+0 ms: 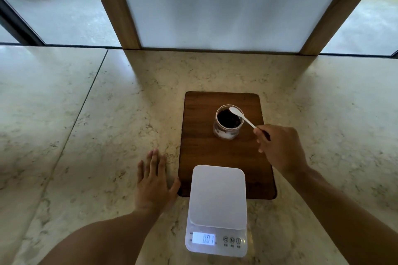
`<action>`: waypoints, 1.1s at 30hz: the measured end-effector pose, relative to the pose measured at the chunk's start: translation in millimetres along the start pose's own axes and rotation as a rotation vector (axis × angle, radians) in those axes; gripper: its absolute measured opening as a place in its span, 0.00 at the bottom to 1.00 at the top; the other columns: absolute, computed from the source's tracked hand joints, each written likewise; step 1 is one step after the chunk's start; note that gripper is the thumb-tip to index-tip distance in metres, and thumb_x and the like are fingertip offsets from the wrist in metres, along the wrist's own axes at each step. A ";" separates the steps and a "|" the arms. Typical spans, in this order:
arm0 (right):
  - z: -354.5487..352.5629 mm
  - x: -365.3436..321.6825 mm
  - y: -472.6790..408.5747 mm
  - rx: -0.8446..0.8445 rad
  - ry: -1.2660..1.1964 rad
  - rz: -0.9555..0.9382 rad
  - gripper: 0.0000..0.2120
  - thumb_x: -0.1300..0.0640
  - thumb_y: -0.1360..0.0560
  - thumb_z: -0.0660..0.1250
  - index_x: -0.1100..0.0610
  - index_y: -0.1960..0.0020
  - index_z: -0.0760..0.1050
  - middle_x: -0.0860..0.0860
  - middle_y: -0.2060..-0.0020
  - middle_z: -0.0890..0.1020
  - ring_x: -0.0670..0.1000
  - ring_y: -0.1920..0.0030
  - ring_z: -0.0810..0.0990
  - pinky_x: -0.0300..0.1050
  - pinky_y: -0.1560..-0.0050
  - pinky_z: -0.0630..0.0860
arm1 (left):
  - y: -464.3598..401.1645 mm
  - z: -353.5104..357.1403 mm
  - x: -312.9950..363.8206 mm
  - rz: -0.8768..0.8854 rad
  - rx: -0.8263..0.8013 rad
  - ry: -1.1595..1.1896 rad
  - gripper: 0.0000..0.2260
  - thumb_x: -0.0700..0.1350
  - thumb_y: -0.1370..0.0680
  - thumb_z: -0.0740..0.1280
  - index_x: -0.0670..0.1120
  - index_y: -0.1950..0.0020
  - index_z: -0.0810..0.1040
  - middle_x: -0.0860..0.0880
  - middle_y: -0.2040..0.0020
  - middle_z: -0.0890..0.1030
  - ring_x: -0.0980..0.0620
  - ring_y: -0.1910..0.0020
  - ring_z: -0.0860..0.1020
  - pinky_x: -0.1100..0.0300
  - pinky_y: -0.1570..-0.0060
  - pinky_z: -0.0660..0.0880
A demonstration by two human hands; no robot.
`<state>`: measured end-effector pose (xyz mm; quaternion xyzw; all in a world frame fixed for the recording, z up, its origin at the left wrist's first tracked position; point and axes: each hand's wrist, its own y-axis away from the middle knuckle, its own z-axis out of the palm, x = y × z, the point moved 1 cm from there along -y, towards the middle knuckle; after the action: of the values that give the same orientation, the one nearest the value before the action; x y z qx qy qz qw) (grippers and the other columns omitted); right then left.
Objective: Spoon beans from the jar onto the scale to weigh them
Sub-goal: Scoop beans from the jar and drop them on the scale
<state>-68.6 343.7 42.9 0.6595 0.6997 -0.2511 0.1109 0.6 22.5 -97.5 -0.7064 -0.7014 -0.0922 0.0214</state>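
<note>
White scale (217, 196), dark beans (228, 119) in jar (228, 122)

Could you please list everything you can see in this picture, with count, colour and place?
jar: one, clear, dark beans inside, lid off, on the far half of the board.
spoon: one, white, bowl over the jar mouth.
scale: one, white, platform bare, display lit, nearest the camera, partly over the board's near edge.
board: one, dark wood, centre of the counter.
counter: one, pale marble.
left hand: flat on the counter, thumb by the board's corner.
right hand: pinching the spoon's handle.
</note>
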 end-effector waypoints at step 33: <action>24.4 -14.3 -51.7 -0.147 0.006 0.431 0.13 0.60 0.24 0.64 0.65 0.60 0.83 0.62 0.69 0.83 0.54 0.73 0.74 0.42 0.74 0.70 | 0.2 -5.1 1.9 0.016 0.043 0.040 0.39 0.65 0.25 0.50 0.43 0.21 0.52 0.42 0.20 0.51 0.46 0.21 0.43 0.44 0.24 0.45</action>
<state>-122.0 319.0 39.7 0.7846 0.5595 -0.1679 0.2078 0.3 23.6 -92.2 -0.7093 -0.6971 -0.0910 0.0515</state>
